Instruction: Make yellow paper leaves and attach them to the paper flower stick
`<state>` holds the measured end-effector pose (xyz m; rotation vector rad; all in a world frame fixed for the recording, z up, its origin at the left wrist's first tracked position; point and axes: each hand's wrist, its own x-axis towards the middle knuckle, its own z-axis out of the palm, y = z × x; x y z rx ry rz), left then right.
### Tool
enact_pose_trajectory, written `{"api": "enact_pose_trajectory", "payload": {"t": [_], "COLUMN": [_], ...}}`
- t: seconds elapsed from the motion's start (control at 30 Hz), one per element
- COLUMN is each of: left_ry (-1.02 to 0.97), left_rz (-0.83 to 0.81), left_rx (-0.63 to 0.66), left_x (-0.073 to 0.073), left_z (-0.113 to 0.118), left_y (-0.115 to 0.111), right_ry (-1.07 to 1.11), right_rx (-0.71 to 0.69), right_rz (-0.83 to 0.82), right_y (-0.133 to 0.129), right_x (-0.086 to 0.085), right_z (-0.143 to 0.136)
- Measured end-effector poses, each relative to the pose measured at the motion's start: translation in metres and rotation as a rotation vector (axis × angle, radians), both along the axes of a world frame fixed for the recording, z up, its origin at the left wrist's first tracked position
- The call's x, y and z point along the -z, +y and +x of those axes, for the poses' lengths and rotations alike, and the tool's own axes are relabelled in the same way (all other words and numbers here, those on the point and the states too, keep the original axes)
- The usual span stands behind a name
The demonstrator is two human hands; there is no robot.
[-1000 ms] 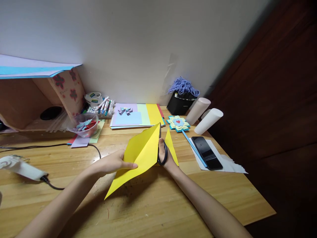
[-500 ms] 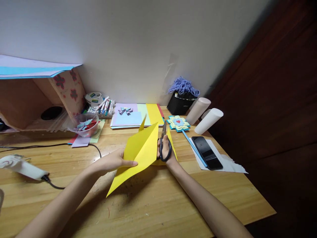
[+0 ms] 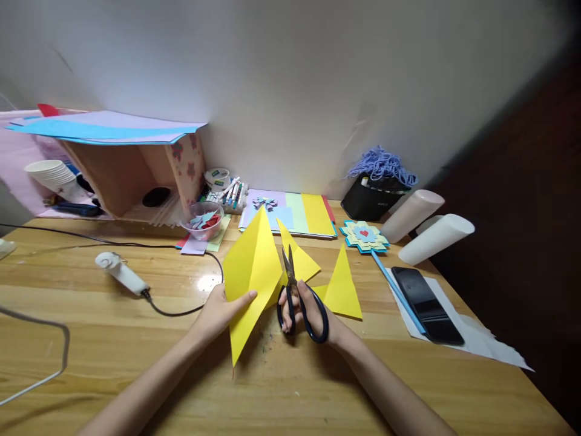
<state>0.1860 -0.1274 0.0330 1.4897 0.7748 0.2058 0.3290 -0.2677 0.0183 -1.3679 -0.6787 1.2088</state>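
Note:
My left hand (image 3: 227, 309) grips a creased sheet of yellow paper (image 3: 247, 266), thumb on the near face and the other fingers hidden behind it. In my right hand (image 3: 304, 303) is a pair of black-handled scissors (image 3: 289, 272), fingers through the loops. The blades point away from me and stand slightly apart, just right of the sheet's edge. Behind and beside the scissors lie yellow paper pieces: one pointed piece (image 3: 297, 257) past the blades and a triangular one (image 3: 342, 287) to the right of my right hand.
A glue gun (image 3: 122, 274) with its cord lies left. Further back are a cardboard box (image 3: 131, 175), a bowl of paper scraps (image 3: 203, 221), markers (image 3: 233, 194) and stacked coloured paper (image 3: 318, 213). On the right are a paper flower (image 3: 364, 235), white rolls (image 3: 436, 238) and a phone (image 3: 426, 306).
The scissors have come nearer to me and their blades have spread apart. Yellow pieces now show separately on the right. The view has shifted left, revealing more of the box.

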Motion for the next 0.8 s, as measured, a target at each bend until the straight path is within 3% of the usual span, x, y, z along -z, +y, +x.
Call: {"api": "enact_pose_trajectory", "payload": {"t": [0.23,0.4,0.53,0.63,0.8], "left_ry": [0.011,0.013,0.026,0.022,0.016], "left_rz": [-0.062,-0.044,-0.016,-0.019,-0.019], "left_rx": [0.091,0.116,0.112,0.106,0.066], "left_x": [0.003,0.004,0.005,0.006,0.007], "left_z": [-0.008,-0.007,-0.009,-0.01,-0.01], "left_y": [0.003,0.001,0.0,-0.001,-0.002], "right_ry": [-0.066,-0.223,-0.343,-0.226,0.027], "right_rx": [0.163,0.135,0.276,0.303,0.216], "right_rz": [0.029,-0.075,-0.105,-0.091,-0.134], "right_y": [0.007,0.002,-0.004,-0.003,0.009], "right_x": [0.005,0.001,-0.007,-0.008,-0.004], "right_z": [-0.003,0.018,0.039,0.041,0.012]}}
